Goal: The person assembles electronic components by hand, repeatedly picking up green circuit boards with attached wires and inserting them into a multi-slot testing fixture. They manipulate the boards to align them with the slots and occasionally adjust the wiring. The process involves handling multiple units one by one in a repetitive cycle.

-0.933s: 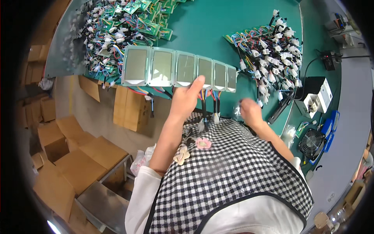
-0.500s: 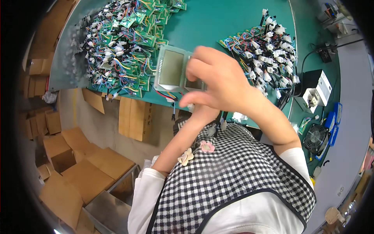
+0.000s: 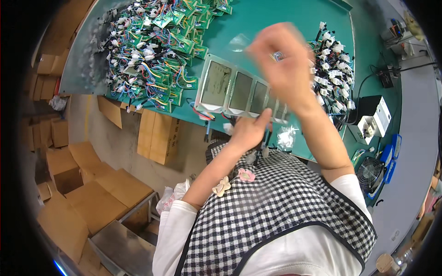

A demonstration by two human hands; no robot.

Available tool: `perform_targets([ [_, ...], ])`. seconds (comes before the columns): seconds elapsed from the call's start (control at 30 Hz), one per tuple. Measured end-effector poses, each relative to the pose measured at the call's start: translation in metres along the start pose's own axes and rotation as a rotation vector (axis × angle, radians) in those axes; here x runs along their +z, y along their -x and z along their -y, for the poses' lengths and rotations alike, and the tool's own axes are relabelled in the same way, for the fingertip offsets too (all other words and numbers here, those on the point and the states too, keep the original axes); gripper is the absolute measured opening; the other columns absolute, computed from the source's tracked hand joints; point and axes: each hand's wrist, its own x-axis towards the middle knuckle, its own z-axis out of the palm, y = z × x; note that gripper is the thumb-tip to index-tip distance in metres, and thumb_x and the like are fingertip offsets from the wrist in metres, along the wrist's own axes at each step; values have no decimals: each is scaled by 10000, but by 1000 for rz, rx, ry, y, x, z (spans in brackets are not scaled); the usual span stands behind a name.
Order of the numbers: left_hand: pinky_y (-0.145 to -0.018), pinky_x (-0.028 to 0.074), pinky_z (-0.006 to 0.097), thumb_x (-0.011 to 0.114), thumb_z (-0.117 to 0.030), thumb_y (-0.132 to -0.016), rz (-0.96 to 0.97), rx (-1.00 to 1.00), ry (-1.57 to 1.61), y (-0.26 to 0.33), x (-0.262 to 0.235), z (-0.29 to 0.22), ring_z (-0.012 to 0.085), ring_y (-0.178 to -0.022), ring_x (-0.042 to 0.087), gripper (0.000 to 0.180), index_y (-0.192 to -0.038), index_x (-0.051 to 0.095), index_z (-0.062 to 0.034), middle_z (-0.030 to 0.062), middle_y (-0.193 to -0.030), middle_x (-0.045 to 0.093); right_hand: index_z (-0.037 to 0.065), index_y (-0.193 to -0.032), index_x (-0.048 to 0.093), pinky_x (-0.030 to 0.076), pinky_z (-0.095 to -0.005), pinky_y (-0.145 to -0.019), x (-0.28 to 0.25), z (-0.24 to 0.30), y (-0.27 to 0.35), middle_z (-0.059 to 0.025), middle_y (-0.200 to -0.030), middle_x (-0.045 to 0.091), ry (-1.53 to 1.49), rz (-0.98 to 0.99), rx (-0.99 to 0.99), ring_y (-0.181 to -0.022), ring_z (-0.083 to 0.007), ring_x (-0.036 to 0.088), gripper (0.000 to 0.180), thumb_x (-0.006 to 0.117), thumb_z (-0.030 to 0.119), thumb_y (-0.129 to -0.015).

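Note:
My left hand [image 3: 248, 133] grips a row of several grey display screens [image 3: 240, 90] from its near side, thumb on the front edge. The screens sit side by side in pale frames, tilted over the table's near edge, with coloured wires below. Over the far right end of the row is my right hand [image 3: 287, 69], blurred by motion. Its fingers are curled, and a thin clear film [image 3: 238, 42] shows at their tips. Part of the row lies behind the right hand and wrist.
Wired green circuit boards [image 3: 161, 55] are heaped at the left of the green table [image 3: 285, 11]. Cables with white connectors [image 3: 334, 69] pile up at the right. A small clear bag [image 3: 286, 137] lies near the front edge. Beyond are a white box [image 3: 375, 112] and a fan [image 3: 369, 169].
The screen row has shifted right and more of it shows. My right hand has lifted up and right from it. The clear film has come into sight by its fingertips.

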Motion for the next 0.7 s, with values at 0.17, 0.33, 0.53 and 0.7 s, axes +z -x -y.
perform_targets([
  [0.17, -555, 389, 268, 617, -319, -804, -350, -81, 389, -1, -50, -8, 103, -585, 486, 369, -635, 587, 8, 25, -608, 548, 29, -703, 548, 461, -316, -557, -57, -79, 115, -98, -716, 582, 443, 12, -80, -633, -257, 570, 88, 601, -36, -676],
  [0.33, -589, 458, 242, 607, -213, -828, -383, 257, 638, -22, -93, -14, 132, -709, 568, 275, -961, 569, 25, 64, -878, 585, -1, -737, 594, 476, -324, -663, -83, -105, 254, -107, -872, 599, 364, 613, 296, -754, -280, 583, 116, 636, 89, -677],
  [0.53, -740, 446, 306, 592, -254, -822, -22, 662, 267, -30, -102, -38, 195, -846, 553, 381, -1060, 538, 38, 109, -964, 581, -17, -1211, 395, 518, -374, -682, -94, -50, 138, -242, -1052, 557, -1032, 130, 1146, -826, -311, 611, 730, 383, 596, -816],
  [0.7, -921, 368, 448, 426, -518, -835, 601, 789, 376, -54, -92, -33, 351, -1104, 465, 654, -1203, 446, 22, 218, -1250, 436, -66, -1281, 265, 536, -338, -550, -89, -40, 127, -282, -1093, 516, -1877, -3, 1149, -773, -354, 622, 718, 548, 390, -804],
])
